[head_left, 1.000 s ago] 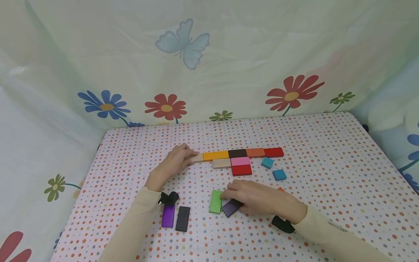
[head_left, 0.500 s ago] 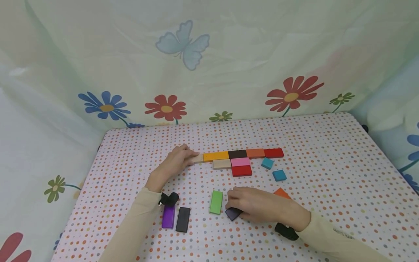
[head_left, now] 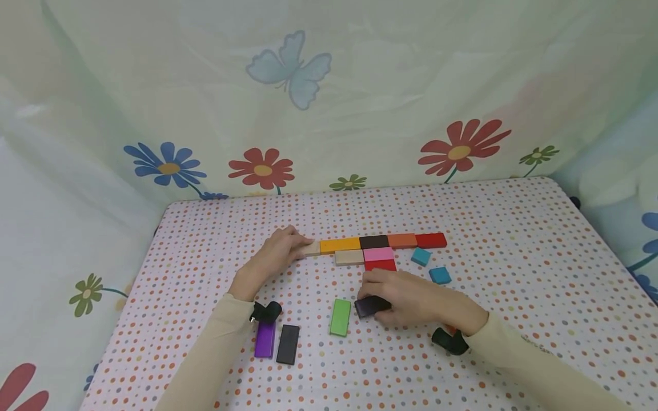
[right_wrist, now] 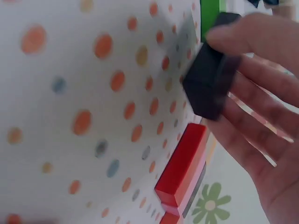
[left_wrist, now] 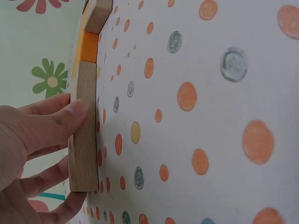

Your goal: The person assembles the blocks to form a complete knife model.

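At the left end of a row of flat blocks, my left hand (head_left: 275, 254) grips a plain wooden block (left_wrist: 84, 140), thumb on the near side and fingers behind it. It abuts a yellow-orange block (head_left: 339, 245); dark brown (head_left: 373, 242), orange and red blocks continue the row rightward. My right hand (head_left: 413, 297) holds a black block (head_left: 371, 306) between thumb and fingers. In the right wrist view that black block looks raised off the table. Just beyond it lies a red block (head_left: 379, 265), partly covered by my right hand, against a pink block (head_left: 377, 254). A second wooden block (head_left: 349, 257) sits left of the pink one.
A green block (head_left: 340, 317) lies left of my right hand. A purple block (head_left: 264, 340), partly under the left wrist strap, and another black block (head_left: 288, 344) lie nearer. Two small blue blocks (head_left: 420, 257) are at right. An orange piece is mostly hidden under the right wrist.
My right hand has drawn the black block away from the green one, turned it more crosswise and brought it up toward the red block. The left hand stays on the wooden block.
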Available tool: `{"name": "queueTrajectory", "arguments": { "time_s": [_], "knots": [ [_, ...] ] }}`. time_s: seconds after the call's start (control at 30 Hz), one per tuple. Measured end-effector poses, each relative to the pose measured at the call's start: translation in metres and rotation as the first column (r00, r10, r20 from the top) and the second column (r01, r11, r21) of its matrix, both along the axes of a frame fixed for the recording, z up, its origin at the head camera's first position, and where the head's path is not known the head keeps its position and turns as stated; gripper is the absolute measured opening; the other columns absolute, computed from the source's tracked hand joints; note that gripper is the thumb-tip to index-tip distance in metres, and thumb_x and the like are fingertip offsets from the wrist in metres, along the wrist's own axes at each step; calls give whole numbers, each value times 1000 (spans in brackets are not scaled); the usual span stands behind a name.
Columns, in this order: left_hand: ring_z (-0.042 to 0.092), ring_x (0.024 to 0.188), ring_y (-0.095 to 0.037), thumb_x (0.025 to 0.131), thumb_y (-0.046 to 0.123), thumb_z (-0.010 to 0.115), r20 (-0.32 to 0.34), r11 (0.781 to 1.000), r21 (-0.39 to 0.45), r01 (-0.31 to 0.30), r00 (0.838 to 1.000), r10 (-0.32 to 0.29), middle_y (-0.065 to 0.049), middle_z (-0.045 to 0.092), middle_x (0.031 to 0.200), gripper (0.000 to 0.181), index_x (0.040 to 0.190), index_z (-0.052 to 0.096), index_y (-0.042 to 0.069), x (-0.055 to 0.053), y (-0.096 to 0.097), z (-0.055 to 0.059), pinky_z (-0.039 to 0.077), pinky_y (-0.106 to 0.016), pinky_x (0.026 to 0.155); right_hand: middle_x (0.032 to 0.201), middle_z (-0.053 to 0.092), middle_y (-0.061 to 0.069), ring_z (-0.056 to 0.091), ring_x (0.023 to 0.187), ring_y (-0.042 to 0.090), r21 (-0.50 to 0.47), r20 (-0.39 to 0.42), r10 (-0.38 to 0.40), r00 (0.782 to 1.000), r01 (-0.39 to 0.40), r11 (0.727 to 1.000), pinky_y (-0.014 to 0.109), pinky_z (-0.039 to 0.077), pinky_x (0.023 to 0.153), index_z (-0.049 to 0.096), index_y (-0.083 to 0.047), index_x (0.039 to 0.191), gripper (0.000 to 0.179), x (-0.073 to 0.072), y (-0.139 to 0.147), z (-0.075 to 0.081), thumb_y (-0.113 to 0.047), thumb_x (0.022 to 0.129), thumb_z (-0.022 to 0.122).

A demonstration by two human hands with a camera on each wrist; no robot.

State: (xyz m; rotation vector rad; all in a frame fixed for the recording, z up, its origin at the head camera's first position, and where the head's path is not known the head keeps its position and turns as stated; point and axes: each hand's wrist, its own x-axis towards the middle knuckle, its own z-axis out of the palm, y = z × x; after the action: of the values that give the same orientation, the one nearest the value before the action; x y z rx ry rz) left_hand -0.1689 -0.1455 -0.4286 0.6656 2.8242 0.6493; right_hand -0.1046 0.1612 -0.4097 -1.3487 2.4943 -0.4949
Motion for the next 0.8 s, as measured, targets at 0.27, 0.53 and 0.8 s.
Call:
{"name": "queueTrajectory", "arguments": {
  "time_s": [0.27, 0.53, 0.8],
  "knots": [
    [61, 108, -30, 99, 9, 72, -20, 1000, 9, 13, 1000, -13, -13, 64, 119, 37, 136, 70, 6, -1, 0, -2, 23, -58, 124, 115, 64, 5, 60, 99, 19, -110, -117, -135, 984, 122, 986, 35, 58, 85, 74, -5, 120, 38, -22, -18, -4, -9, 85, 86],
    [58, 106, -29, 100, 10, 71, -14, 1000, 10, 6, 1000, -6, -11, 63, 120, 37, 137, 70, 8, -1, 0, -2, 36, -55, 117, 112, 62, 5, 60, 100, 17, -111, -113, -235, 965, 223, 969, 33, 58, 85, 73, -5, 121, 36, -35, -36, -7, -9, 87, 85],
    [55, 102, -27, 100, 11, 71, -14, 1000, 3, 1, 1000, -1, -10, 62, 121, 37, 137, 70, 9, 0, 0, -1, 47, -45, 92, 114, 63, 8, 62, 102, 20, -88, -122, -228, 966, 218, 972, 36, 58, 89, 73, -5, 121, 37, -35, -39, -13, -9, 86, 86]
  ]
}}
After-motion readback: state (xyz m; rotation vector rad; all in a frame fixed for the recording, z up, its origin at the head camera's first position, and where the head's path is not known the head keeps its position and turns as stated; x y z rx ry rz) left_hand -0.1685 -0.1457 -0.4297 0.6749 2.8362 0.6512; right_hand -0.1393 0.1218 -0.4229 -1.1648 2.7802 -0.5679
